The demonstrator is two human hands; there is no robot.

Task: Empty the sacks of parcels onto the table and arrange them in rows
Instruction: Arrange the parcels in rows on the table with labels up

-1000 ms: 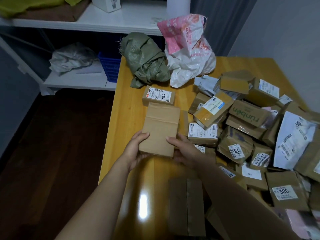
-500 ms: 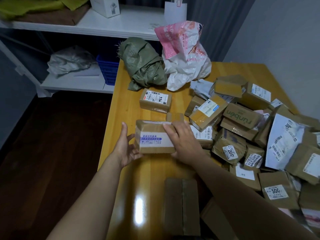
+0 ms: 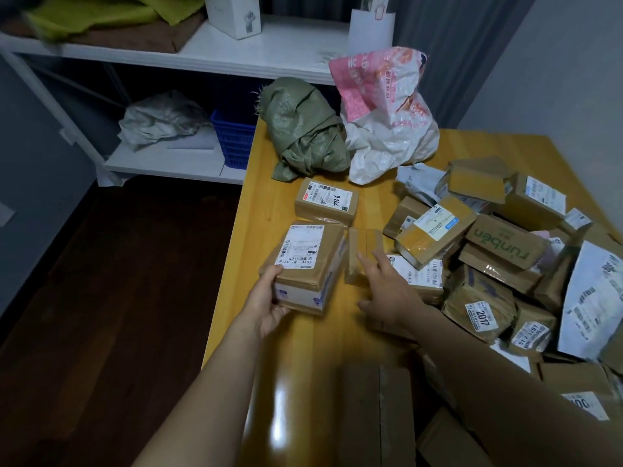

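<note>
My left hand (image 3: 268, 303) grips a taped cardboard box (image 3: 308, 264), label side up, near the left edge of the yellow wooden table (image 3: 269, 203). Just beyond it lies another labelled box (image 3: 326, 201), flat and label up. My right hand (image 3: 387, 286) hovers open beside the held box, its fingers touching a small plain box (image 3: 362, 254). A loose heap of parcels (image 3: 499, 251) covers the right half of the table. A crumpled green sack (image 3: 303, 129) and a white and pink sack (image 3: 387, 116) lie at the far end.
A dark plain box (image 3: 377, 416) lies near the front edge. Left of the table the dark floor (image 3: 101, 315) drops away. White shelves (image 3: 168, 160) behind hold a blue basket (image 3: 234, 139) and grey cloth. A wall stands to the right.
The box has been turned over from plain side to label side up. My right hand has let go of it and moved right to the small plain box; my left hand still holds it.
</note>
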